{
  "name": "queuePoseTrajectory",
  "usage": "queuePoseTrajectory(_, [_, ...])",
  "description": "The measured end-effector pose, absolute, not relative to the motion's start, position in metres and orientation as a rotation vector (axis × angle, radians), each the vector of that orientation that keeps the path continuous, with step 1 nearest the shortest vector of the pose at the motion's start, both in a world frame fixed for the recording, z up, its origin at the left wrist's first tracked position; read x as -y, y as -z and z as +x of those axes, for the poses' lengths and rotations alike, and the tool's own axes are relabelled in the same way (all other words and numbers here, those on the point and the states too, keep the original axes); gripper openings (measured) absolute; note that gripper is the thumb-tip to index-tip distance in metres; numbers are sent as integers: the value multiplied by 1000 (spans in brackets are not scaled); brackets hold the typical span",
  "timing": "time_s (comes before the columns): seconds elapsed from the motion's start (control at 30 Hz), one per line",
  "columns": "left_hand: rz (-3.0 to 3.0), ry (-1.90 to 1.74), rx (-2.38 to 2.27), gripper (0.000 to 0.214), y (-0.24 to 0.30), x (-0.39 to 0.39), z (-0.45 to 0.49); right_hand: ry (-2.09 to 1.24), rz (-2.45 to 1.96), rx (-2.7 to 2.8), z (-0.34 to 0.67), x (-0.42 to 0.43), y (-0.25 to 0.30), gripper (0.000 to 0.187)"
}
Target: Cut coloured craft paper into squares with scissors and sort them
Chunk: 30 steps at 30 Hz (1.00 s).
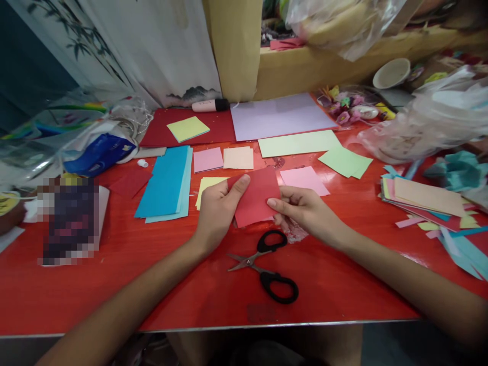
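Red table [125,284]: your left hand [218,211], nearly closed, pinches red paper [258,197]; right hand [303,207] pinches opposite edge, likely keeping it flat.

Legible text: none | blue packet [97,156]: pale lettering, seemingly, too small and blurred to read
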<state>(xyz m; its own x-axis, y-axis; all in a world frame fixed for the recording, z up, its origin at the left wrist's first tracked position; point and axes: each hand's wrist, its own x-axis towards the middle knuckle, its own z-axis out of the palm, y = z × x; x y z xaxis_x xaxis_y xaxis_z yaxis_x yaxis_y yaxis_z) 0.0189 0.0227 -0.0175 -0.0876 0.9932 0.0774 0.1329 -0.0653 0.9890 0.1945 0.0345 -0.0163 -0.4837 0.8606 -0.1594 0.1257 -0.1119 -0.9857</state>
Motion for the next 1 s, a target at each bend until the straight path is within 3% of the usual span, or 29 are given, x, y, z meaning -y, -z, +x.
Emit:
queuePoseTrajectory(0.1, [1420,-1222,-1401,36,21,-29,15,-1626,-1132,1640,196,-38,15,30])
queuePoseTrajectory(0.23, [1484,-1124,-1385,15,18,-39,10,-1398,-1213,1601,197,-40,18,42])
queuePoseTrajectory(0.4, [1503,-1348,-1610,18,-4,-69,-32,-1311,-1194,1389,199,-48,24,44])
queuePoseTrajectory(0.5, [1628,-1044,-2116,22,-13,-89,-82,-1339,-1189,1286,201,-56,30,40])
queuePoseTrajectory(0.63, [1721,-806,-2403,3,-4,-96,-132,-1379,-1152,1234,202,-60,36,39])
queuePoseTrajectory(0.8, [2305,-672,-2372,43,25,-100,-125,-1352,-1181,1278,200,-57,35,40])
queuePoseTrajectory(1.0, [2547,-416,-1960,41,48,-117,-106,-1322,-1235,1332,197,-54,33,40])
